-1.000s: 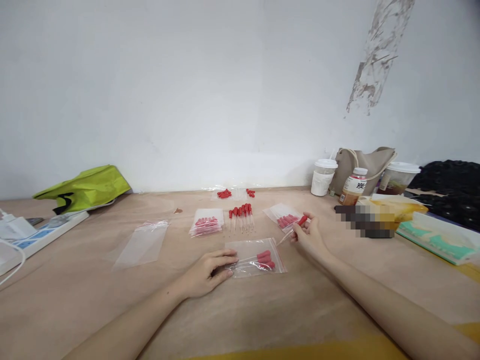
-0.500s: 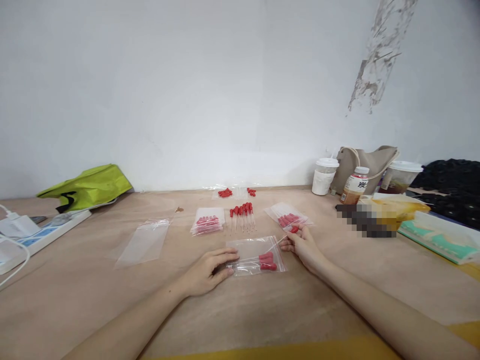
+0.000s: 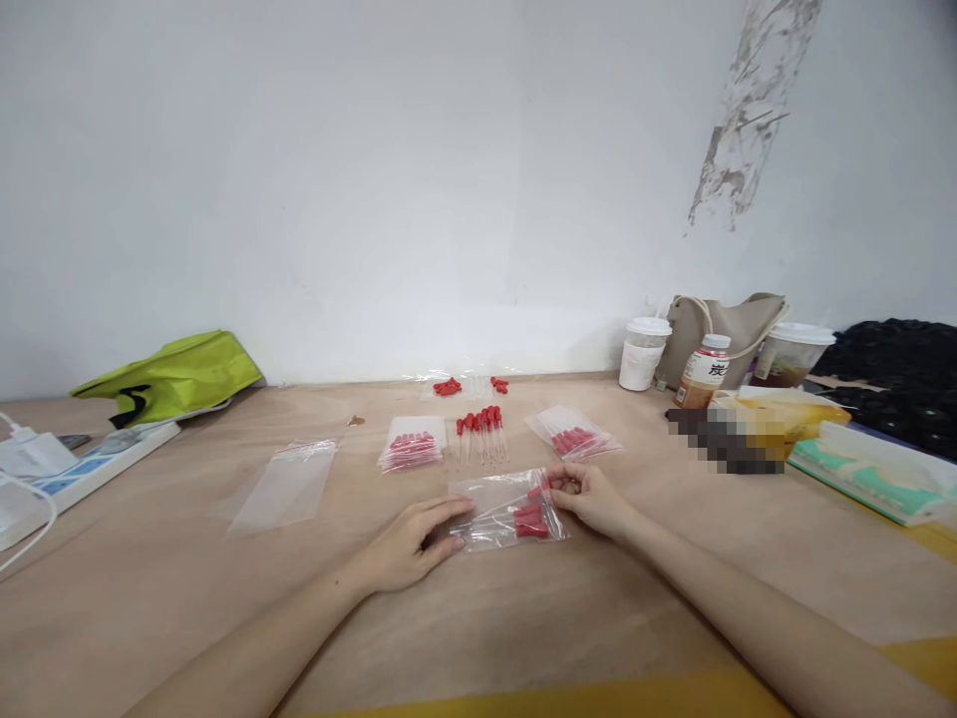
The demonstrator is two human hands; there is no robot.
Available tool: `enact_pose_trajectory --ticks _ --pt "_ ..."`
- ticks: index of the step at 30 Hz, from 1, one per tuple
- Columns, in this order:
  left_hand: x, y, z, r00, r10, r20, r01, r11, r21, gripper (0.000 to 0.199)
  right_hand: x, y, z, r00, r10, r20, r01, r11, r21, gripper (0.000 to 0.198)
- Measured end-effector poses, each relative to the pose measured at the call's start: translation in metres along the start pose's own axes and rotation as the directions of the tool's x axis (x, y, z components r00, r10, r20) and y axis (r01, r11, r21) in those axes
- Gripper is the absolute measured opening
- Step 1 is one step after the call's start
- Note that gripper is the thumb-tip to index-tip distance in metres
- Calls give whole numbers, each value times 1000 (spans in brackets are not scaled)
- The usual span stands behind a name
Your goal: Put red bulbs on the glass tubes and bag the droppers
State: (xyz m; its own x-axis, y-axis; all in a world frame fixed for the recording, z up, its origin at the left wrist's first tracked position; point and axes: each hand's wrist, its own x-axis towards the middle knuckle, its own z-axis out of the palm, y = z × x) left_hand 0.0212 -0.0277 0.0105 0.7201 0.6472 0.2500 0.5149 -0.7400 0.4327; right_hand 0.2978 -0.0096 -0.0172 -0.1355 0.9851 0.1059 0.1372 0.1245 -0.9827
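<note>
A clear zip bag [image 3: 493, 534] lies flat on the table, its mouth to the right. Inside are several droppers with red rubber bulbs [image 3: 531, 531], thin stems pointing left. My left hand [image 3: 411, 543] holds down the bag's left end, with thumb and fingers apart on the plastic. At the mouth, the fingers of my right hand [image 3: 590, 499] close on the end of another dropper [image 3: 535, 493], its stem in the bag. The fingers partly hide its bulb. Behind the bag, several loose droppers [image 3: 482, 429] lie in a row, red bulbs toward the wall.
Filled bags [image 3: 413, 444] are stacked behind left, and another filled bag [image 3: 574, 436] lies behind right. A flat zip bag [image 3: 288, 489] is at left. Red bulbs [image 3: 448, 387] lie by the wall. A power strip [image 3: 97, 474], cup [image 3: 644, 359], bottle [image 3: 703, 374] and tissue pack [image 3: 874, 474] flank the sides.
My right hand has moved left to the bag's mouth, sliding the dropper farther inside. My left hand stays on the bag's left end. The view has shifted slightly.
</note>
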Motion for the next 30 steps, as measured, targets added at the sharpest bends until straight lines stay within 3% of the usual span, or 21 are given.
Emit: enact_pose_trajectory --ticks 3,6,9,12,16,19,25,30 --pt "0 0 0 1000 0 -3 0 1000 -10 39 3 2 5 989 -84 -121 77 995 -62 33" --pt "0 -1 1 1000 -1 -8 1 1000 -18 39 5 3 7 997 -74 5 75 997 -25 28" --pt "0 -1 1 1000 2 4 -2 1000 -17 37 5 2 3 991 32 127 -33 999 8 29" --pt "1 -1 0 1000 13 29 -12 1000 -25 34 7 -1 -5 992 128 -1 -128 992 -12 26" --pt "2 1 -1 999 19 39 -18 999 -27 33 23 -9 -11 980 48 -193 -79 985 -156 16" --pt "2 2 -1 999 27 43 -26 999 -24 34 50 -16 -5 972 -12 -233 -67 942 -329 12" --pt "2 0 -2 998 51 44 -50 999 -17 33 112 -23 26 944 47 -325 -206 856 -474 18" --pt "2 -3 0 998 38 49 -37 999 -15 34 134 -21 42 942 80 -327 -276 740 -614 5"
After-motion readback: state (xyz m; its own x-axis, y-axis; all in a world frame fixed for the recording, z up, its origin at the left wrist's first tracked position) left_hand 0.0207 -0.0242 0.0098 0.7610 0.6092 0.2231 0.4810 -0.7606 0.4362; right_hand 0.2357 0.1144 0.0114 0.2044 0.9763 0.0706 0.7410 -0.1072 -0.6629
